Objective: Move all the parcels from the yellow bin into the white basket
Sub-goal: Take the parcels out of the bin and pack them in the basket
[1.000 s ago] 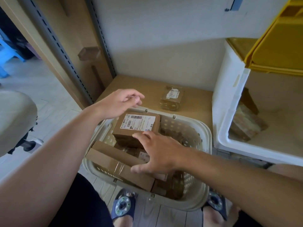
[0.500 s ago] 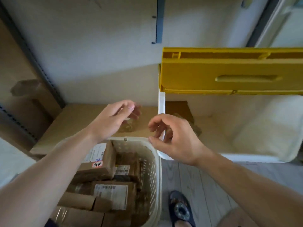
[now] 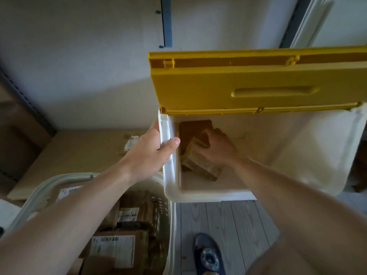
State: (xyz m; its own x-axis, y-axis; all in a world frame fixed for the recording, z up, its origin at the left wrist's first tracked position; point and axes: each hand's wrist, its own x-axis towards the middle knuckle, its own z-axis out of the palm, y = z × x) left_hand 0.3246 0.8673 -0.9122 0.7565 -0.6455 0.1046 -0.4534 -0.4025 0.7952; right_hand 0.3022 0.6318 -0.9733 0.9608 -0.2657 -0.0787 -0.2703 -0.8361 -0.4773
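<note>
The bin (image 3: 309,155) has white walls and a raised yellow lid (image 3: 238,90). Two brown parcels lie at its left end: a dark one (image 3: 193,126) against the back wall and a tape-wrapped one (image 3: 200,165) in front. My right hand (image 3: 216,145) is inside the bin, and its fingers curl over the top of the tape-wrapped parcel. My left hand (image 3: 151,151) grips the bin's left wall, thumb over the rim. The white basket (image 3: 59,181) sits at lower left with several labelled cardboard parcels (image 3: 117,249) in it.
A small wrapped parcel (image 3: 130,142) lies on the cardboard shelf (image 3: 79,151) behind the basket. A metal shelf upright runs up the left side. Grey plank floor (image 3: 228,225) lies below the bin, with my sandalled foot (image 3: 208,255) on it.
Both hands rose from the basket and moved right. The left hand took hold of the bin's left wall. The right hand went into the bin and closed on the wrapped parcel.
</note>
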